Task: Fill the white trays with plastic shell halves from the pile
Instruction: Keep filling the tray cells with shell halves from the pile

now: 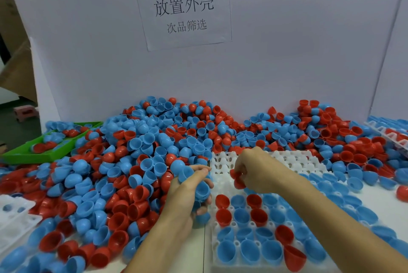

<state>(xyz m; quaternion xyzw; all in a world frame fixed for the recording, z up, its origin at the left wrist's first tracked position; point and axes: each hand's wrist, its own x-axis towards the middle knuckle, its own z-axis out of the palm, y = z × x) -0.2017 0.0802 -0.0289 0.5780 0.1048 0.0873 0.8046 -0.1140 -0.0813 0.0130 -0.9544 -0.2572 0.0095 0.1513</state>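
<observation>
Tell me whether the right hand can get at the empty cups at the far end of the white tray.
Probably yes. The right hand hangs over the white tray, just short of its empty far cups, and nothing lies between; its fingers already pinch red shell halves.

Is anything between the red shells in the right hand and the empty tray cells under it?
Nothing visible. The right hand holds red shells directly over empty cells of the white tray; the left hand, gripping blue shells, sits off the tray's left edge.
</observation>
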